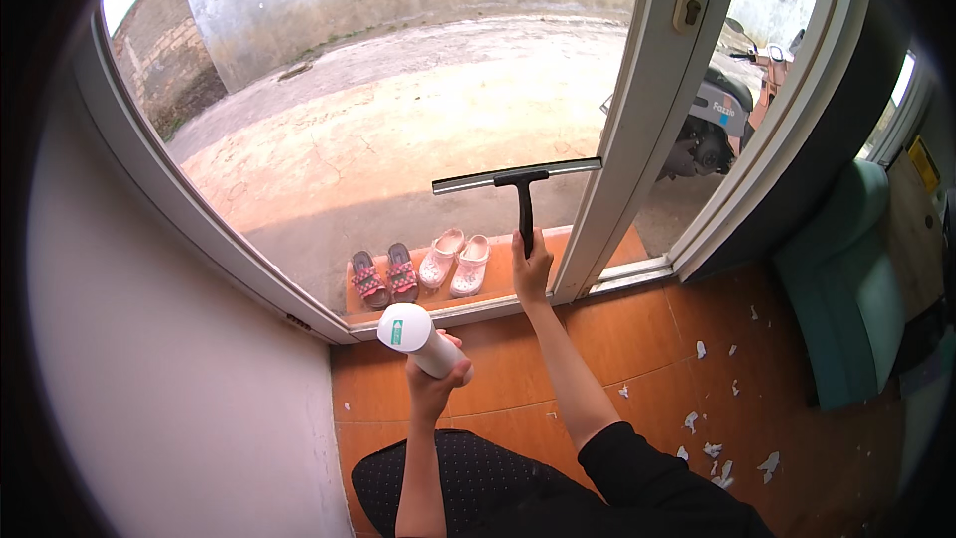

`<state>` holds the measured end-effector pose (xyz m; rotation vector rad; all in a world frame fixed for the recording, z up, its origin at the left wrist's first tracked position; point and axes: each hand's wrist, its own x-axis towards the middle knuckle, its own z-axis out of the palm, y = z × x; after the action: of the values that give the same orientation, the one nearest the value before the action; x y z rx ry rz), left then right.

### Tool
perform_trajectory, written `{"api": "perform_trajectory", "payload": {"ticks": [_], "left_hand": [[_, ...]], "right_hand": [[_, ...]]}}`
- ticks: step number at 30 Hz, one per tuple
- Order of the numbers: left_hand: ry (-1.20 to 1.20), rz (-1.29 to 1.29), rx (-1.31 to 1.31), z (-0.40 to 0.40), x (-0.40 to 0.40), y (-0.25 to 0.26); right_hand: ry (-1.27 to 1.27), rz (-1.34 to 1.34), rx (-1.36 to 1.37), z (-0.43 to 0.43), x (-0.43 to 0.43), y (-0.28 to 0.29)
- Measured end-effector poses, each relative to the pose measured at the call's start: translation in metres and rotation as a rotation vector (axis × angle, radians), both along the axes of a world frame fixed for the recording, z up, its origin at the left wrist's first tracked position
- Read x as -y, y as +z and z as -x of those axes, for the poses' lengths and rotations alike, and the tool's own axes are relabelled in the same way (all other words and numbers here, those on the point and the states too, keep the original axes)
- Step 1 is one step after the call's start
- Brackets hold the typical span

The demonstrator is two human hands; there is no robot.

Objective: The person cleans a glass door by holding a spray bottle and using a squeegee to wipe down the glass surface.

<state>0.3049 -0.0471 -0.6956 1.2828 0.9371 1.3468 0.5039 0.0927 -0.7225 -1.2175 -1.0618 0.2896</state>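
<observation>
My right hand (pixel 532 263) grips the black handle of a window squeegee (pixel 526 198). The squeegee's wide blade lies across the glass pane of a door (pixel 418 119), its right end beside the white frame; whether it presses on the glass I cannot tell. In my left hand (pixel 435 381) is a white bottle-shaped device or container (pixel 426 340) with a rounded white top that bears a small green label. It is tilted up towards the lower part of the door.
Beyond the glass, pink clogs (pixel 469 266) and checkered sandals (pixel 383 275) stand on an orange tiled step. Torn white scraps (pixel 722 473) lie on the tiled floor at right, near a green chair (pixel 859 291). A white wall (pixel 194 329) borders the left; a motor scooter (pixel 717 119) is outside.
</observation>
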Motion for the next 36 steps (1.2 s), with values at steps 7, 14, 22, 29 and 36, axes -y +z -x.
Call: {"api": "perform_trajectory", "payload": {"ticks": [7,14,22,29,36], "left_hand": [[0.006,0.018,0.011,0.005,0.004,0.003],[0.035,-0.015,0.009,0.015,0.005,0.004],[0.077,-0.091,0.000,0.037,0.002,0.007],[0.135,-0.008,0.062,0.061,0.001,0.017],[0.164,-0.063,0.022,0.081,-0.007,0.020]], "right_hand": [[-0.023,0.087,-0.053,0.010,0.015,-0.042],[0.008,0.301,-0.153,0.038,0.052,-0.071],[0.361,0.153,-0.271,0.104,0.039,0.013],[0.317,-0.113,-0.128,0.147,-0.008,0.087],[0.370,-0.122,-0.268,0.164,-0.025,0.105]]}}
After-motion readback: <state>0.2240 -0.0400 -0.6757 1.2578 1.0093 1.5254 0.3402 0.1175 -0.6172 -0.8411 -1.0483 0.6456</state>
